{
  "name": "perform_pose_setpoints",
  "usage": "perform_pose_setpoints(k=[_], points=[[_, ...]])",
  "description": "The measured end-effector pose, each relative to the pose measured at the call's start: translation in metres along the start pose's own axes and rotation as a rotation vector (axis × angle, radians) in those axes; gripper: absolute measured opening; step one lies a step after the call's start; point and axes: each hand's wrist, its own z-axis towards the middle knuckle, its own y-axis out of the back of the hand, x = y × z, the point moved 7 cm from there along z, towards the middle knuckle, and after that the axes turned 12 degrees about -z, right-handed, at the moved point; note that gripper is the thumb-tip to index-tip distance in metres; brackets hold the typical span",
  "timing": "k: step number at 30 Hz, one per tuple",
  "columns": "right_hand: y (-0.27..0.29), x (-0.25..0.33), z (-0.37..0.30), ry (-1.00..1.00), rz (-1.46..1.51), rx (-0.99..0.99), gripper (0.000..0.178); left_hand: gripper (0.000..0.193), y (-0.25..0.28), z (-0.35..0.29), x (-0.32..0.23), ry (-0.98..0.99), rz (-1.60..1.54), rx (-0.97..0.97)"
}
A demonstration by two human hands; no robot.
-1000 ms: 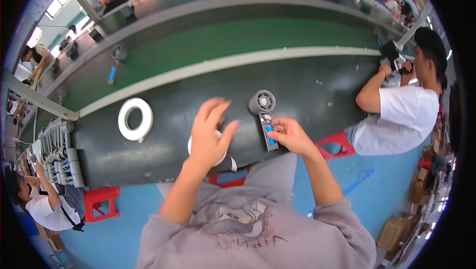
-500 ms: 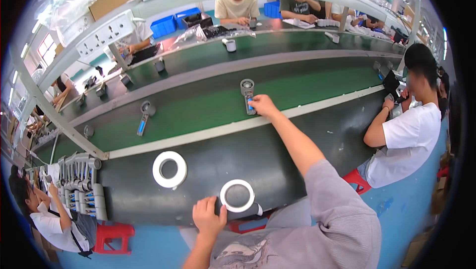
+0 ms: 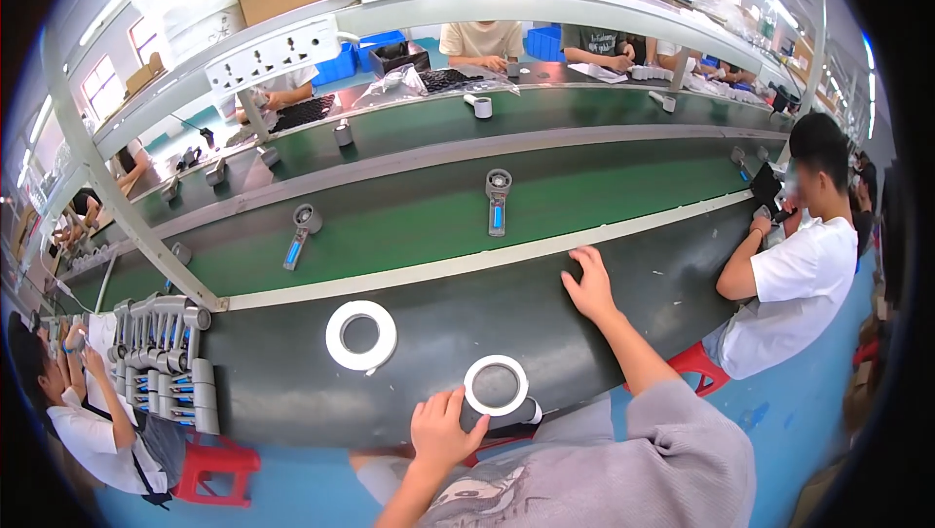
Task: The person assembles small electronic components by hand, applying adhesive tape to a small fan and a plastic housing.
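Out at the right hand [image 3: 591, 286], empty, with thumb and fingers spread apart above the dark bench [image 3: 458, 319]. Down at the left hand [image 3: 443, 428], with thumb and forefinger parted by the lower left edge of the nearer white tape roll [image 3: 524, 384]; cannot tell whether pinching it or just touching.

Over to the grey handheld fan [image 3: 498, 205]: looks laid down and let go, so apparently done with at this bench. Shows a blue cell [image 3: 498, 220] bare in the open handle, though; seems to want closing up, so not complete as a unit, by the look of it. Lies on the green belt [image 3: 409, 223], handle toward the bench, ahead and to the left of the right hand, apart from the fingertips, beyond the pale rail [image 3: 438, 271].

Back on the bench, see the farther white tape roll [image 3: 388, 333], left of the nearer one and clear of both hands. Farther out, spot a second grey fan [image 3: 304, 223] on the same belt, off to the left, also with blue in the handle.
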Motion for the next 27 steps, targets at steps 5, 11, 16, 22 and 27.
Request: perform_pose_setpoints(k=[5, 11, 16, 22, 27], points=[[0.042, 0.03, -0.064, -0.106, -0.067, 0.134, 0.048, 0.075, -0.001, 0.005, -0.004, 0.057, 0.033, 0.134], [0.053, 0.036, -0.074, -0.068, -0.115, 0.187, 0.05, 0.07, -0.023, 0.013, 0.002, 0.082, 0.034, 0.056], [0.06, 0.03, -0.078, -0.062, -0.18, 0.131, 0.047, 0.053, -0.027, 0.014, 0.0, 0.119, -0.05, 0.005], [0.04, 0.052, -0.071, -0.012, -0.119, 0.128, 0.046, 0.034, -0.009, -0.017, 0.017, 0.121, -0.111, -0.123], [0.05, 0.039, -0.073, -0.064, -0.132, 0.156, 0.048, 0.015, -0.014, 0.001, 0.022, 0.312, -0.393, -0.156]])
